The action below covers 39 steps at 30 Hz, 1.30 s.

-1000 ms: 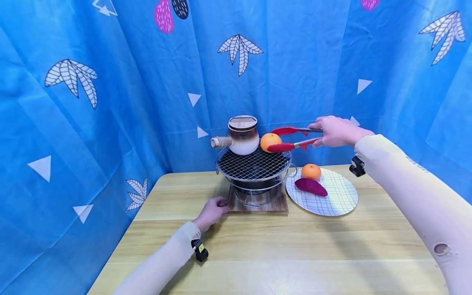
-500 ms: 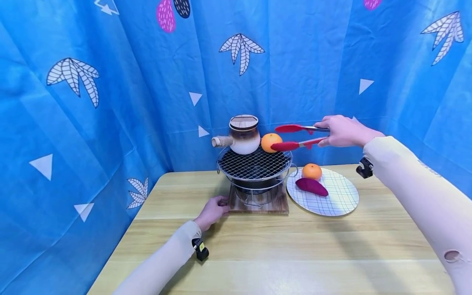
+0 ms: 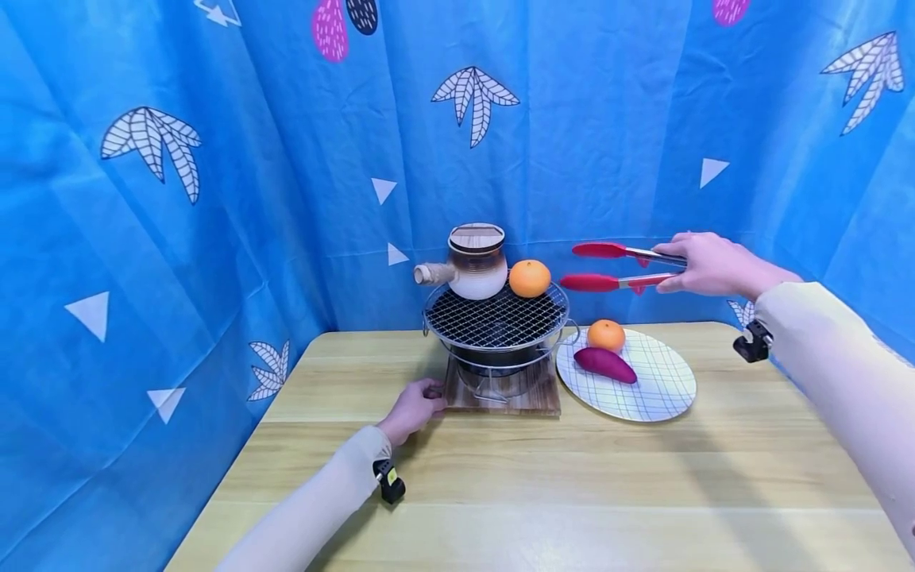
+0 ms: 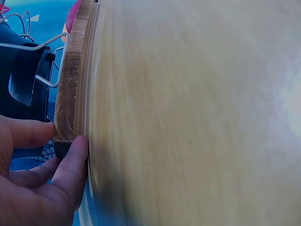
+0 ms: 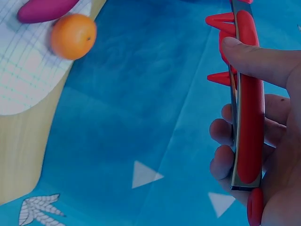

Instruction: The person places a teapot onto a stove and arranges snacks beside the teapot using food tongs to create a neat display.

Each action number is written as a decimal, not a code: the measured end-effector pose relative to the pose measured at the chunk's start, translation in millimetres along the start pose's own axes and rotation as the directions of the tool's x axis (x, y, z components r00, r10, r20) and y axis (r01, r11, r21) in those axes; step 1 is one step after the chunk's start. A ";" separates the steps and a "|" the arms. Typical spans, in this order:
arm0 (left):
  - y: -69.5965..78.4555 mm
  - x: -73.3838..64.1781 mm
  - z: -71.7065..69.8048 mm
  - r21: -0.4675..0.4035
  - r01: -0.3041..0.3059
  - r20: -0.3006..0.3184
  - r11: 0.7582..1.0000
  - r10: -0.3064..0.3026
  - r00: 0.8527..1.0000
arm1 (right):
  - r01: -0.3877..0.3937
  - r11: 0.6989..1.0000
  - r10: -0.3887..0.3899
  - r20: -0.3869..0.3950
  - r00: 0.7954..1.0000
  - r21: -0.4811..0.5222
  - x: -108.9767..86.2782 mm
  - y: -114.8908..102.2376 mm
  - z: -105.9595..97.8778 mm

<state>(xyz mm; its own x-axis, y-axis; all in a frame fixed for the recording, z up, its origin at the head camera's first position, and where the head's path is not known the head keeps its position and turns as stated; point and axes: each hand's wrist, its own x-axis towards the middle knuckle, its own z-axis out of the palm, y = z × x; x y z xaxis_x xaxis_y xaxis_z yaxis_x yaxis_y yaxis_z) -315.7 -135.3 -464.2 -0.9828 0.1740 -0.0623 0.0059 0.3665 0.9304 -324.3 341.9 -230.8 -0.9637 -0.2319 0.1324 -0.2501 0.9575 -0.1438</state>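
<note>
My right hand grips red-tipped metal tongs, raised to the right of the grill. The tongs' tips are spread, with nothing between them. Just left of them, a mandarin orange rests on the wire grill rack, beside a lidded clay pot with a side handle. At the front left corner of the wooden board under the stove, my left hand pinches the board between thumb and fingers. The board's edge shows close up in the left wrist view.
A checked plate right of the stove bears a second mandarin orange and a purple sweet potato. Wire handles stick out from the grill's sides. Blue curtain hangs behind and at both sides of the wooden table.
The tongs have let go of the mandarin orange, which stays on the rack. My right hand has drawn them away to the right. My left hand keeps its place on the board.
</note>
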 end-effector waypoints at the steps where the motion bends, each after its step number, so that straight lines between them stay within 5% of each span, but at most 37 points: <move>1: 0.0 0.0 -0.1 0.001 0.000 0.000 1.000 0.000 1.000 | -0.005 1.000 0.005 0.005 1.000 -0.002 -1.0 3.5 1.6; 11: -3.2 3.6 -0.9 -0.005 0.006 0.004 1.000 -0.006 1.000 | -0.047 0.996 0.045 0.024 0.999 0.080 -7.0 27.3 21.9; 39: -3.5 3.9 0.1 -0.040 0.003 -0.002 0.999 -0.003 1.000 | -0.106 0.992 0.096 0.127 0.987 0.074 -13.0 64.3 70.1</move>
<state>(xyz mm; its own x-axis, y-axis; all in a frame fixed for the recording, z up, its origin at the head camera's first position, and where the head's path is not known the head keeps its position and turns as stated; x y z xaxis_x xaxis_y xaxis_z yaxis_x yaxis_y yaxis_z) -319.5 -135.9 -467.8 -0.9832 0.1712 -0.0640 -0.0039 0.3304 0.9438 -334.4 394.5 -310.5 -0.9873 -0.1589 -0.0075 -0.1530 0.9613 -0.2289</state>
